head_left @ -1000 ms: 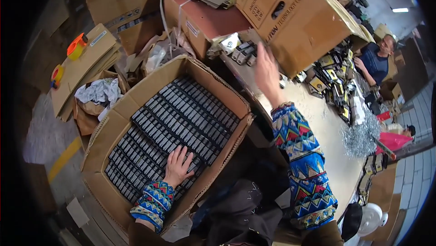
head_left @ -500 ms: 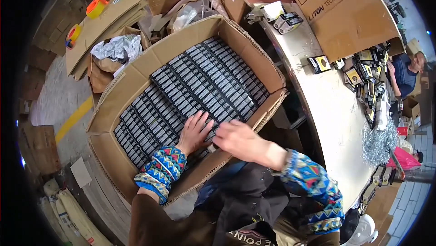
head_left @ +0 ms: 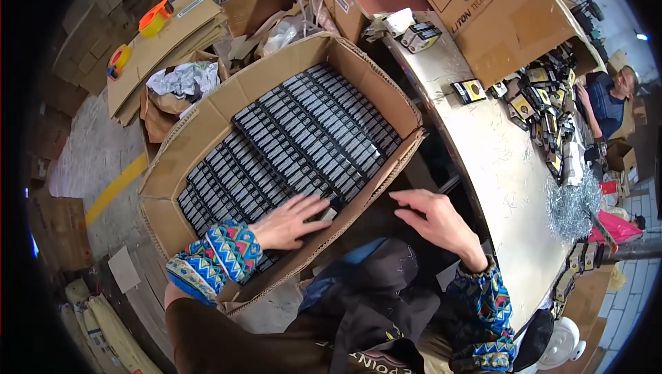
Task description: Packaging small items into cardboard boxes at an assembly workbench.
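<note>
Head view: the right hand has left the near right edge of the open carton, where it was half a second ago, and is now farther right, over the gap between carton and counter. Its grip is wide, thumb and fingers apart with nothing between them. The left hand has stayed inside the carton but turned, so that its fingers point right rather than far; they lie on the packed small boxes near the right wall, beside one pale box end, and I cannot tell whether its grip has closed on that one. The small boxes stand in tight rows, higher in the far right part than in the near left part, too many to count. On the counter are one large carton, one loose box left of it, and one heaped pile too tangled to count. Two tape dispensers rest on stacked cardboard at the far left. One co-worker is at the far right.
</note>
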The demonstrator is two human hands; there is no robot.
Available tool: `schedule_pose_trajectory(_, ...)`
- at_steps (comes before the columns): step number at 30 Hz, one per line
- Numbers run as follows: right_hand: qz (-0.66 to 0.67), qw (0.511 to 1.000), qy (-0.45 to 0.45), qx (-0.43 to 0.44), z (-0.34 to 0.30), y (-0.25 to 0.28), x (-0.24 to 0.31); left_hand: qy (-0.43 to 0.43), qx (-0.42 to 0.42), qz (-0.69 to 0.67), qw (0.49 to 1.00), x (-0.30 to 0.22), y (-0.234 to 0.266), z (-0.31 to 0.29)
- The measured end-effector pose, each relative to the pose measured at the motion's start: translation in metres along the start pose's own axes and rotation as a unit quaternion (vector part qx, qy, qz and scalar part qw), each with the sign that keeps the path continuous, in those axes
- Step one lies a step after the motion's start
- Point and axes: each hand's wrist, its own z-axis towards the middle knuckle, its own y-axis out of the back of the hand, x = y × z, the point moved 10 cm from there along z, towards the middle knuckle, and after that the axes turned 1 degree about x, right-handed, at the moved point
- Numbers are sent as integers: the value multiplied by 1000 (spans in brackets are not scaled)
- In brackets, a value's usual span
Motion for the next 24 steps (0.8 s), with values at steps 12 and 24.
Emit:
schedule_pose_trajectory(12, 16, 999, -34, -3, -46, -18, -14, 31, -71, 59, 995, 5, -13, 25)
schedule_pose_trajectory(24, 54, 989, -136, 12, -82, -34, -42, 9, -133, 152, 979, 7, -43, -10)
